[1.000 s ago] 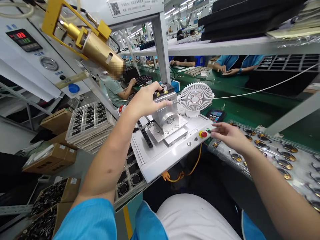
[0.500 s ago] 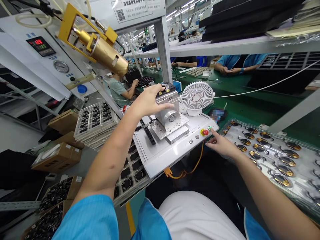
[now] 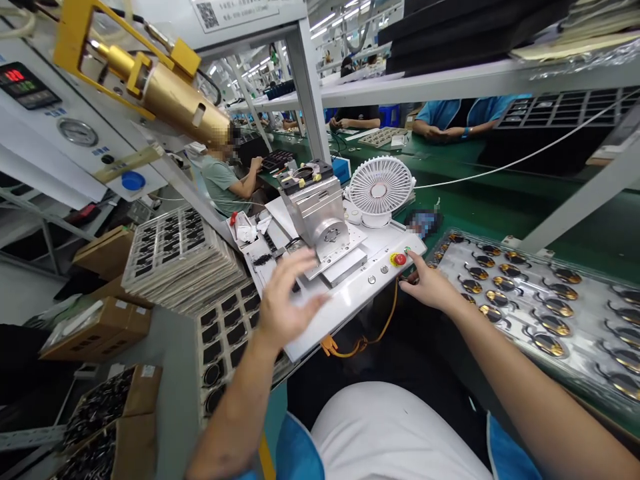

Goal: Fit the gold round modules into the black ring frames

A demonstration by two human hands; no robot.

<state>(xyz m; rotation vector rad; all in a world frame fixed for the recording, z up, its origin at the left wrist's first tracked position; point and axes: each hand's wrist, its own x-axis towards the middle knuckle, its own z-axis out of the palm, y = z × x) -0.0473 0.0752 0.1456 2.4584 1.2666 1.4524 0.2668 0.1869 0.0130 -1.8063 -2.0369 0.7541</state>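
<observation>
My left hand (image 3: 286,300) hovers over the front of the white machine base (image 3: 320,313), fingers spread and holding nothing; it is blurred by motion. Behind it stands the metal fixture block (image 3: 320,217) with a small round part on its black top (image 3: 303,175). My right hand (image 3: 426,285) rests at the base's right corner, one finger stretched to the small green button (image 3: 407,251) beside the red stop button (image 3: 399,259). The other fingers are curled under and hold nothing visible.
A white desk fan (image 3: 379,189) stands behind the fixture. A clear tray of gold round parts (image 3: 530,300) lies to the right. Stacked black-cell trays (image 3: 175,257) sit at left, cardboard boxes (image 3: 95,327) below them. A brass press head (image 3: 170,100) hangs overhead. Other people work across the green bench.
My left hand has come off the top of the fixture block and dropped toward me, opening over the base. My right hand reached the green button and stays there.
</observation>
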